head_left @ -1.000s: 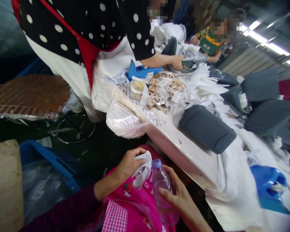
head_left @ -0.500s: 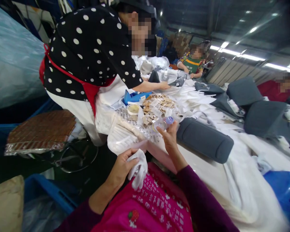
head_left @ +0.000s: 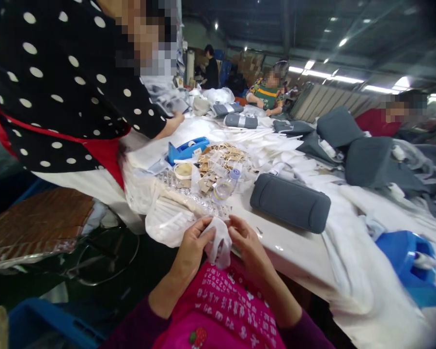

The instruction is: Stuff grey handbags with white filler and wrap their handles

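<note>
My left hand (head_left: 192,247) pinches a limp white glove (head_left: 220,247) over my pink apron at the table's front edge. On the glove's other side, my right hand (head_left: 249,245) has its fingers curled in against the upper edge. Just beyond my hands, a small clear bottle (head_left: 223,189) with a purple-blue cap is on the table beside a heap of brown tags with strings (head_left: 221,162). To the right of it lies a dark grey zipped case (head_left: 290,201).
A blue tape dispenser (head_left: 189,150) and a tape roll (head_left: 183,170) are left of the tags. More grey cases (head_left: 370,160) and white cloth pieces cover the right side. A co-worker in polka dots (head_left: 69,87) leans in at left, by a stool (head_left: 39,228). A blue container (head_left: 407,257) is at right.
My right hand has let go of the bottle, leaving it on the table, and come back to the glove. The co-worker's arm has shifted left, and my view has swung right.
</note>
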{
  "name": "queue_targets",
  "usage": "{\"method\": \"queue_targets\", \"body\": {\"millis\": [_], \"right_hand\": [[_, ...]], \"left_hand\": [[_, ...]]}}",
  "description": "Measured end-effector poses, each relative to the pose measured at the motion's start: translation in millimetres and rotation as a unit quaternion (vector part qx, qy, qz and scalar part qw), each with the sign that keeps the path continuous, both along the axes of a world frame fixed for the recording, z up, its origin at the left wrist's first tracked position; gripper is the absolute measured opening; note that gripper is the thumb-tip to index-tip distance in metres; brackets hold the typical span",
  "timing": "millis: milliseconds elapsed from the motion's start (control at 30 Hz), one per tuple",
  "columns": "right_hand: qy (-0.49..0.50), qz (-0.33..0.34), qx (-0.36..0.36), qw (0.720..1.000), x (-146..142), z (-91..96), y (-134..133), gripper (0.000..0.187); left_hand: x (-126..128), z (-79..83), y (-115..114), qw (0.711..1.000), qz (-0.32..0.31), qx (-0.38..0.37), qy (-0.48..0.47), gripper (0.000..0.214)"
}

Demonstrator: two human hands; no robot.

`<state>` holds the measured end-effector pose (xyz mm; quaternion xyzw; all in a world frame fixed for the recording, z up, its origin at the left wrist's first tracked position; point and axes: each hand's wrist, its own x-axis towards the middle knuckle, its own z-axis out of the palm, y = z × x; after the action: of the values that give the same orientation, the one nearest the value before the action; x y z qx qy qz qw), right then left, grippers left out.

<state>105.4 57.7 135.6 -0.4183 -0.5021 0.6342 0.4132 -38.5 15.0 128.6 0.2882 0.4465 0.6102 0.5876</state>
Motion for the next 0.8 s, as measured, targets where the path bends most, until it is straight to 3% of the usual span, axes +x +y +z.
{"method": "queue_targets", "body": {"millis": [67,133,367,433,533,667,800], "right_hand": [[0.051,0.023,-0.051,0.997,5.1,0.6,-14.7,0.045],[0.088,0.002,-0.077,0.993,10.3,1.1,-20.8,0.036],[0.202,-0.080,-0.093,0.972,37.5,9.7,-6.8,0.028],[0.223,-0.086,-0.101,0.966,47.3,13.7,1.9,0.029],[0.238,-0.104,-0.110,0.959,62.3,19.0,19.6,0.033],[0.187,-0.149,-0.097,0.966,85.0,27.3,53.2,0.036],[0.075,-0.168,-0.019,0.983,110.0,46.2,95.0,0.035]], "left_hand": [[12.5,2.3,5.7,1.000,0.001,0.001,-0.028,0.033],[26.3,4.1,11.5,0.998,-0.004,-0.002,-0.063,0.031],[71.6,9.5,40.1,0.992,-0.042,-0.026,-0.117,0.033],[83.3,11.7,52.2,0.995,-0.053,-0.017,-0.083,0.030],[101.0,13.9,76.2,0.998,-0.044,0.022,0.042,0.023],[119.2,16.4,118.1,0.980,-0.021,0.098,0.174,0.013],[120.6,17.6,165.5,0.958,0.078,0.160,0.226,0.021]]}}
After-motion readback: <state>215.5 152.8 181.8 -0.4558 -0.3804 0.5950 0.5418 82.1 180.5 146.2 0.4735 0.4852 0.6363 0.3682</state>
